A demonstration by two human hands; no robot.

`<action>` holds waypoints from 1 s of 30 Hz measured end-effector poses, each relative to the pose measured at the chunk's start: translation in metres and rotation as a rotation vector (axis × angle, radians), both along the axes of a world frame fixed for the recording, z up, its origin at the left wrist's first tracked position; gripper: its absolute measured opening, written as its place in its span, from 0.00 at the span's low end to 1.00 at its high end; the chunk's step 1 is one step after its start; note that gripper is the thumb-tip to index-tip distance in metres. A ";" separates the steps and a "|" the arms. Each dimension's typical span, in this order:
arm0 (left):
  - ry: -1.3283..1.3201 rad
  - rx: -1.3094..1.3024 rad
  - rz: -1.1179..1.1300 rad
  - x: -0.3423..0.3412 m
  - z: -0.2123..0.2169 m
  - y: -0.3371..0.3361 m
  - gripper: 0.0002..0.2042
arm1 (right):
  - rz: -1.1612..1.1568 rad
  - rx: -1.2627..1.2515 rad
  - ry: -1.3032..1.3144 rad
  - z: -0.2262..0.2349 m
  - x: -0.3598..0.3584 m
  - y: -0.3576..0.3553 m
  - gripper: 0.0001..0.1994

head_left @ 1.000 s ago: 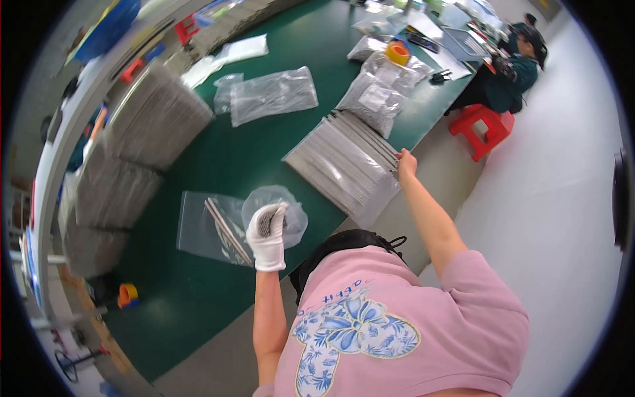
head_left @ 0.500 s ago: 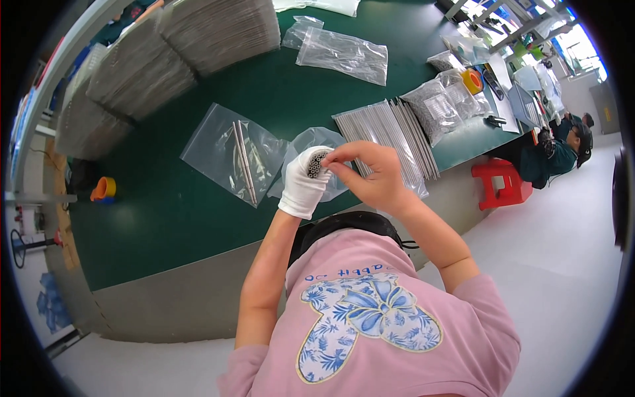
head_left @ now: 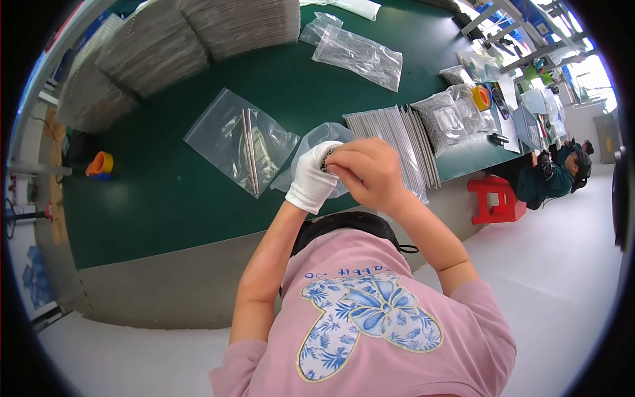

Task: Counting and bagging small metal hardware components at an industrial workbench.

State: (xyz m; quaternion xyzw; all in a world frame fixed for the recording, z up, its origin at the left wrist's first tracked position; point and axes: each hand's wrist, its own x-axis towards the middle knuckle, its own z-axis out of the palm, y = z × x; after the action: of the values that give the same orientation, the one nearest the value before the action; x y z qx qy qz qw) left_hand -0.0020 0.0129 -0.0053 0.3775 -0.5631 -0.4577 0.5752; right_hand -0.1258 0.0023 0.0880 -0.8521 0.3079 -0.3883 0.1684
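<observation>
You are holding both hands together above the green surface [head_left: 165, 198], just in front of your chest. Your left hand [head_left: 312, 178], in a white glove, is gripping a small dark bundle [head_left: 327, 161] at its fingertips; what it is made of is too small to tell. Your bare right hand [head_left: 368, 173] is pressing in against it from the right, its fingers curled tight and pinching the same bundle, so both sets of fingers are narrow and closed on it, touching each other around it.

Judging from the pose, you are in the middle of gathering or counting out small parts between your fingers, a handling step rather than a placing one. The next move seems to call for a steady pinch from the gloved fingers while the right fingers work, since anything loose would be dropping onto the clear film below.

Directly under your hands a crumpled clear bag [head_left: 311, 142] is lying on the surface. Just to its left a flat clear bag [head_left: 231, 142] is holding a few thin pale rods [head_left: 250, 152]. To the right, a row of grey strips [head_left: 397, 142] is lying side by side near the surface's edge. Grey stacked sheets [head_left: 198, 33] are sitting along the far side, well apart from your hands.
</observation>
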 end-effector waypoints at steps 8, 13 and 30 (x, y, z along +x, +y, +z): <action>0.000 0.002 -0.059 0.003 0.002 -0.002 0.07 | 0.036 -0.204 0.085 -0.001 0.003 0.000 0.08; 0.041 -0.008 -0.030 0.000 -0.004 -0.004 0.08 | 0.049 -0.202 0.084 -0.004 0.006 -0.002 0.08; -0.009 -0.044 -0.024 0.006 -0.009 -0.008 0.07 | 0.095 -0.148 0.090 0.013 0.011 -0.005 0.05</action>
State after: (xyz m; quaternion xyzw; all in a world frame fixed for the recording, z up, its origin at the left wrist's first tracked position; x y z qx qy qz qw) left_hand 0.0040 0.0049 -0.0138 0.3601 -0.5800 -0.4503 0.5754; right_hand -0.1146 -0.0031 0.1006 -0.8924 0.2447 -0.3630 0.1092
